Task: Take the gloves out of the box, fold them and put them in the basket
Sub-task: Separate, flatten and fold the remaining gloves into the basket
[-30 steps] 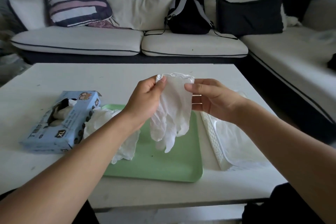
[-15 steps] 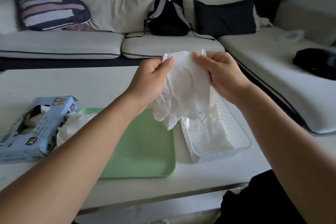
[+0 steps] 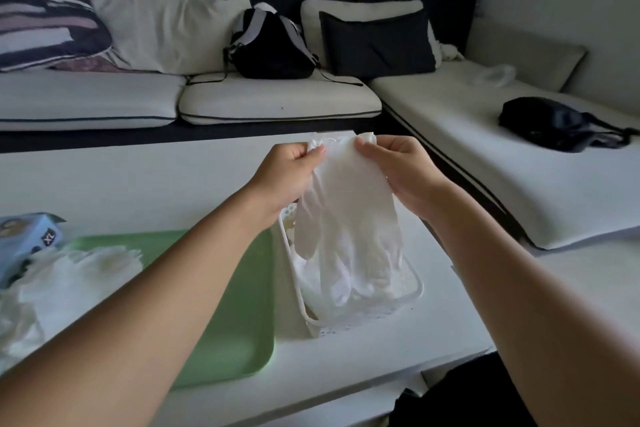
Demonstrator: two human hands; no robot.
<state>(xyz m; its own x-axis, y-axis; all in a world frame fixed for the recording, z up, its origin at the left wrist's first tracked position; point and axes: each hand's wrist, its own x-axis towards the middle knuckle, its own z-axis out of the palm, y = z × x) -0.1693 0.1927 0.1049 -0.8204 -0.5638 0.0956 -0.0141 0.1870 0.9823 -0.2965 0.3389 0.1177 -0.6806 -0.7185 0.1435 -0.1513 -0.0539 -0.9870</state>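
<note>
A thin white glove [image 3: 346,215] hangs by its cuff, fingers down, over the white perforated basket [image 3: 367,319]. My left hand [image 3: 289,175] pinches the cuff's left corner and my right hand [image 3: 398,170] pinches its right corner. The glove's fingertips reach into the basket, where more white gloves lie. The blue glove box [image 3: 26,243] shows partly at the left edge. A loose heap of white gloves [image 3: 65,284] lies beside the box, partly on the green tray [image 3: 239,305].
The white table [image 3: 138,180] carries the tray, box and basket; its right edge runs just beyond the basket. A white sofa with cushions and a black backpack [image 3: 273,45] stands behind. A black bag [image 3: 550,126] lies on the sofa's right section.
Both hands carried the glove from above the green tray to the right and lowered it over the basket. The view swung right, pushing the box to the left edge.
</note>
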